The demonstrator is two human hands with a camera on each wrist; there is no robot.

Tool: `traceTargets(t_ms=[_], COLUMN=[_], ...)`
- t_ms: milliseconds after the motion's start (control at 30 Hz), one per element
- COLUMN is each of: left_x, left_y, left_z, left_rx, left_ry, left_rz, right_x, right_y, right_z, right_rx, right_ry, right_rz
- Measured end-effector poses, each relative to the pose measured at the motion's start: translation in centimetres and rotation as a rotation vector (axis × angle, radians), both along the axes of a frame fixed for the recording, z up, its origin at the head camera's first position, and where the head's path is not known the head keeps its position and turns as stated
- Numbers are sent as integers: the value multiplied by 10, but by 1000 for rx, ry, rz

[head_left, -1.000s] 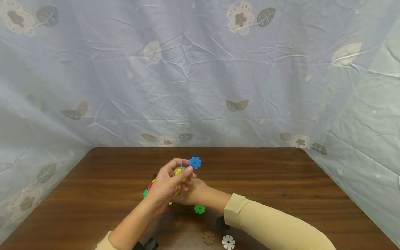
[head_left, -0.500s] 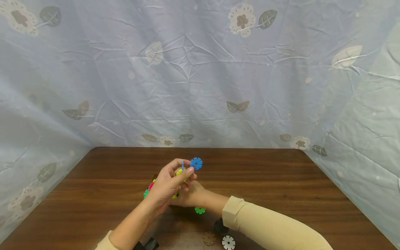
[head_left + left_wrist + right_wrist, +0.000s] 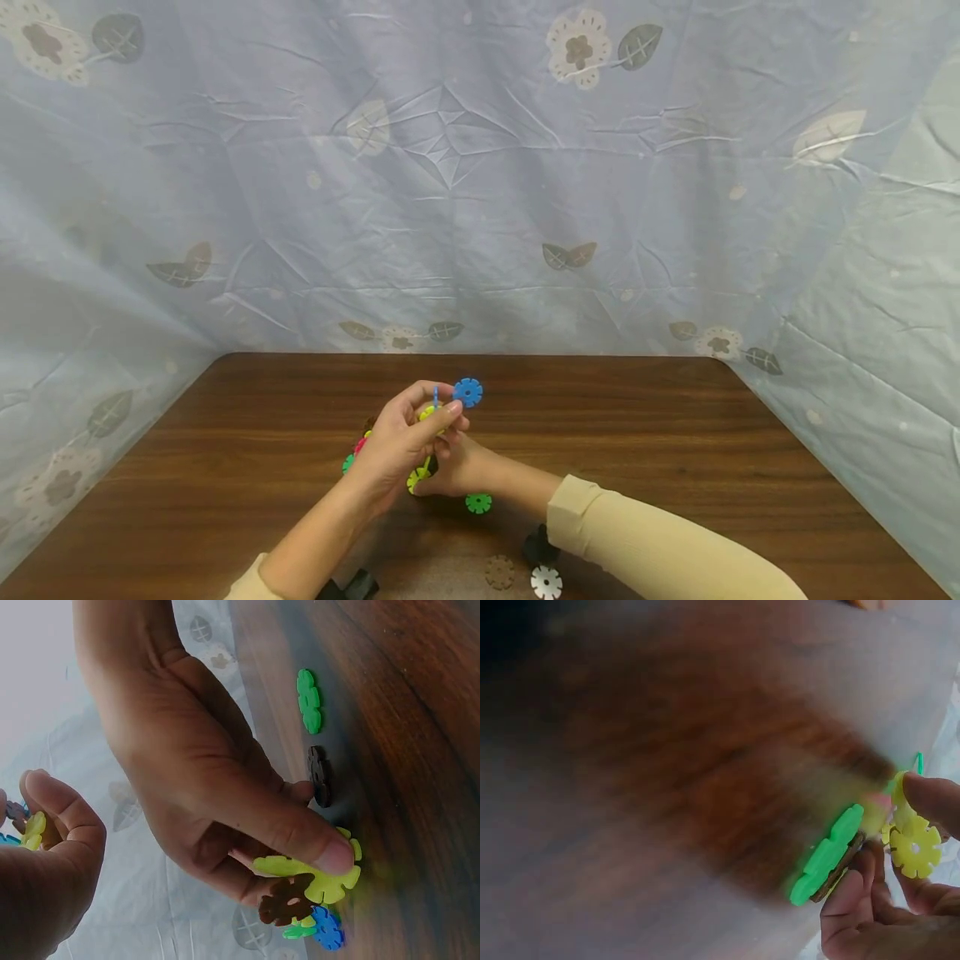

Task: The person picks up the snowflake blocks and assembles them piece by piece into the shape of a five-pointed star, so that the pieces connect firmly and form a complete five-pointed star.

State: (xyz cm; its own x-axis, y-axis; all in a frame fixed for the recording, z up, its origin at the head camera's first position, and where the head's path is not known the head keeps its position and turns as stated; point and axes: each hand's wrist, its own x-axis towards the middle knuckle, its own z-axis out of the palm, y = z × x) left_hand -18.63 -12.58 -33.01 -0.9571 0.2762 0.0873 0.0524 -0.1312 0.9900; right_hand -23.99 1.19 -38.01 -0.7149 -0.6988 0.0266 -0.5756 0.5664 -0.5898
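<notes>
My left hand, raised over the table, pinches joined notched plastic discs: a blue disc stands out beyond the thumb, with a yellow disc and another blue one seen edge-on behind it. Reaching beneath it from the right, my right hand grips a yellow disc between thumb and fingers. In the left wrist view a brown disc sits against that yellow piece. The right wrist view shows yellow notched discs at the right fingertips. My left forearm and hand hide part of the pieces behind them.
On the brown wooden table lie a green disc, a brown disc and a white disc. Pink and green discs show left of my left hand. A patterned curtain surrounds the table.
The right hand has shifted slightly, and more of the yellow discs at its fingers shows below the left hand now. The left hand stays nearly still with the blue and yellow discs.
</notes>
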Motion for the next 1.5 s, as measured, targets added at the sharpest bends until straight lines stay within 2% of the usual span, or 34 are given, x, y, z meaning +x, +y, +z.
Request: traceTargets(t_ms=[233,333,433,633,867,1067,1300,1500], left_x=[-2,-2,-2,-2,-5,-4,-4,-3], left_y=[-2,-3,-3,-4,-2,0,2,3], left_z=[-1,-1,-1,0,-3,-6,-7,-7], left_rx=[-8,-2,4,16,53,82,129,117], left_ry=[6,3,-5,-16,-40,-67,-85,-104], left_rz=[0,3,6,7,-41,-67,-105,-146], right_x=[-5,-5,-4,-1,-5,2,10,15], right_y=[4,6,12,39,88,113,125,131], right_z=[-8,-9,-2,21,37,44,48,49], right_rx=[-113,-132,-139,-250,-393,-502,-525,-435], right_ry=[14,26,-7,-172,-98,-123,-127,-61], right_rz=[45,28,6,-15,-55,-58,-31,28])
